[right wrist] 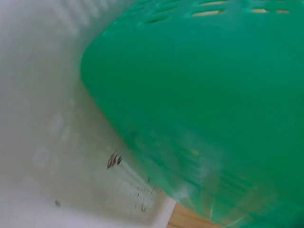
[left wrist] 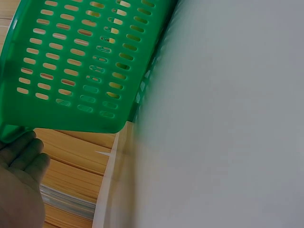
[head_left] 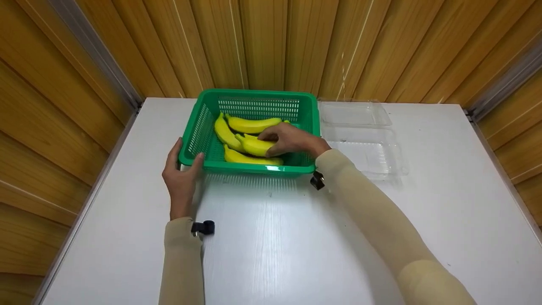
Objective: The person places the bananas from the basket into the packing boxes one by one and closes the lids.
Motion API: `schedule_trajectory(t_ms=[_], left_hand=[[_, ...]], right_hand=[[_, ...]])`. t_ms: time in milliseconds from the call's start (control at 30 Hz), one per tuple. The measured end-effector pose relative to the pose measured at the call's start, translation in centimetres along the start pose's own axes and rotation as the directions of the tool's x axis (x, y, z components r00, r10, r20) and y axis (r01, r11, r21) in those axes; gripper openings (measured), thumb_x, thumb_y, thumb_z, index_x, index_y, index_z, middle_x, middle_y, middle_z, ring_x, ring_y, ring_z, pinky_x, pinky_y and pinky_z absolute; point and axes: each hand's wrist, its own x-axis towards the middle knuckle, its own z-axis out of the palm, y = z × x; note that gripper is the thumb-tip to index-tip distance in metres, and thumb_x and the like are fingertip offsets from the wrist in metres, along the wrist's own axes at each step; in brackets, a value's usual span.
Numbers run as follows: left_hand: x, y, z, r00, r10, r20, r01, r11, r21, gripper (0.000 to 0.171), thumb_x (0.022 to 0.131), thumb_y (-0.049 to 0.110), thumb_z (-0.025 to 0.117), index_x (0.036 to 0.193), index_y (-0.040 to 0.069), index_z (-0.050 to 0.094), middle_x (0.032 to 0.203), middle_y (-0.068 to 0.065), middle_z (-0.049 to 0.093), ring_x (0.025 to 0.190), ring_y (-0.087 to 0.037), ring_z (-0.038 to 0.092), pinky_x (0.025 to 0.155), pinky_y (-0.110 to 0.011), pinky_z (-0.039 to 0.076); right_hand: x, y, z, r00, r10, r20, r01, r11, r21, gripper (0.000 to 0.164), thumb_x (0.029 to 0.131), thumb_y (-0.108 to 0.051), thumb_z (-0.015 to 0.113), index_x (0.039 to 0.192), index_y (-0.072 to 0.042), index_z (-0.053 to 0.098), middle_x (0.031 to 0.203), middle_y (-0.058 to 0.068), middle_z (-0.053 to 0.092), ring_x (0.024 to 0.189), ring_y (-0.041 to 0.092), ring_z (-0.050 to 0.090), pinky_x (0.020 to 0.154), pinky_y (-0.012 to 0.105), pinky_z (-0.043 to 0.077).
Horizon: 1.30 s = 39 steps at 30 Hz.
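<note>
A green plastic basket [head_left: 237, 168] with slotted walls holds several yellow bananas. My left hand [head_left: 180, 178] grips its front left corner, thumb at the front rim and fingers along the left side. In the left wrist view, those fingertips [left wrist: 33, 164] lie under the rim of the basket [left wrist: 71, 114]. Reaching over the right side, my right hand [head_left: 292, 137] pinches a banana [head_left: 255, 147] between thumb and fingers. Around it lie a banana at the back [head_left: 254, 124], one at the left [head_left: 224, 133] and one at the front [head_left: 250, 158]. Only the basket's outside [right wrist: 190, 85] fills much of the right wrist view; that hand is hidden there.
Right of the basket, a clear plastic container [head_left: 366, 159] lies on the white table [head_left: 262, 237], with a clear lid-like part [head_left: 355, 115] behind it. Wood-look panels [head_left: 262, 46] stand along the table's back and sides.
</note>
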Motion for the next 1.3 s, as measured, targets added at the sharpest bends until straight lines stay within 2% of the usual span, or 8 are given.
schedule_trajectory(t_ms=[100, 333, 600, 733, 833, 1033, 1300], left_hand=[[0.2, -1.0, 0.0, 1.000, 0.011, 0.000, -0.011, 1.000, 0.003, 0.069, 0.097, 0.016, 0.080, 0.159, 0.008, 0.050, 0.161, -0.005, 0.049, 0.149, -0.018, 0.042, 0.124, -0.042, 0.035], [0.3, -1.0, 0.0, 0.999, 0.035, 0.007, -0.035, 0.999, 0.016, 0.069, 0.097, 0.023, 0.081, 0.158, 0.012, 0.052, 0.160, -0.001, 0.051, 0.148, -0.015, 0.043, 0.122, -0.034, 0.037], [0.5, -0.8, 0.0, 0.999, 0.031, 0.019, -0.031, 0.999, 0.007, 0.069, 0.097, 0.023, 0.082, 0.158, 0.012, 0.052, 0.159, -0.001, 0.051, 0.148, -0.014, 0.043, 0.122, -0.036, 0.037], [0.5, -0.8, -0.1, 1.000, 0.019, 0.016, -0.019, 1.000, 0.001, 0.070, 0.096, 0.020, 0.082, 0.159, 0.012, 0.050, 0.161, -0.002, 0.050, 0.149, -0.016, 0.043, 0.123, -0.039, 0.036], [0.4, -0.9, -0.2, 1.000, 0.007, 0.008, -0.007, 1.000, -0.005, 0.071, 0.096, 0.018, 0.082, 0.159, 0.012, 0.050, 0.161, -0.002, 0.049, 0.149, -0.016, 0.043, 0.123, -0.039, 0.036], [0.2, -1.1, -0.2, 1.000, 0.030, -0.002, -0.030, 1.000, -0.001, 0.068, 0.097, 0.021, 0.082, 0.157, 0.010, 0.052, 0.158, -0.001, 0.052, 0.146, -0.016, 0.046, 0.122, -0.039, 0.038], [0.2, -1.2, -0.1, 0.998, 0.058, -0.015, -0.058, 0.998, 0.023, 0.067, 0.097, 0.022, 0.081, 0.156, 0.009, 0.054, 0.156, -0.001, 0.054, 0.145, -0.016, 0.048, 0.121, -0.040, 0.040]], right_hand=[[-0.3, -0.1, -0.2, 0.999, -0.036, -0.041, 0.037, 0.999, 0.030, 0.045, 0.094, -0.017, 0.083, 0.138, -0.012, 0.072, 0.129, 0.002, 0.069, 0.113, 0.023, 0.060, 0.107, 0.038, 0.052], [-1.5, -0.8, -0.6, 0.986, -0.085, -0.145, 0.093, 0.994, 0.053, 0.048, 0.093, -0.018, 0.085, 0.138, -0.009, 0.070, 0.130, 0.004, 0.068, 0.114, 0.023, 0.060, 0.105, 0.037, 0.053], [-3.4, -1.6, -1.2, 0.956, -0.174, -0.236, 0.196, 0.978, 0.071, 0.048, 0.094, -0.020, 0.084, 0.138, -0.010, 0.070, 0.129, 0.003, 0.067, 0.114, 0.021, 0.059, 0.104, 0.037, 0.053], [-4.5, -2.0, -1.7, 0.940, -0.211, -0.267, 0.227, 0.973, 0.032, 0.047, 0.095, -0.020, 0.083, 0.140, -0.010, 0.069, 0.130, 0.003, 0.066, 0.115, 0.020, 0.058, 0.104, 0.037, 0.052], [-5.4, -2.4, -2.2, 0.933, -0.214, -0.288, 0.218, 0.976, -0.017, 0.047, 0.096, -0.020, 0.082, 0.140, -0.010, 0.069, 0.131, 0.003, 0.065, 0.116, 0.020, 0.057, 0.105, 0.036, 0.052], [-7.0, -2.6, -2.9, 0.922, -0.197, -0.333, 0.170, 0.980, -0.108, 0.048, 0.096, -0.019, 0.081, 0.141, -0.009, 0.068, 0.134, 0.005, 0.063, 0.118, 0.021, 0.056, 0.106, 0.036, 0.052], [-9.1, -1.8, -3.3, 0.889, -0.264, -0.375, 0.208, 0.961, -0.183, 0.047, 0.095, -0.013, 0.082, 0.140, -0.006, 0.069, 0.130, 0.009, 0.065, 0.113, 0.024, 0.058, 0.102, 0.040, 0.054]])
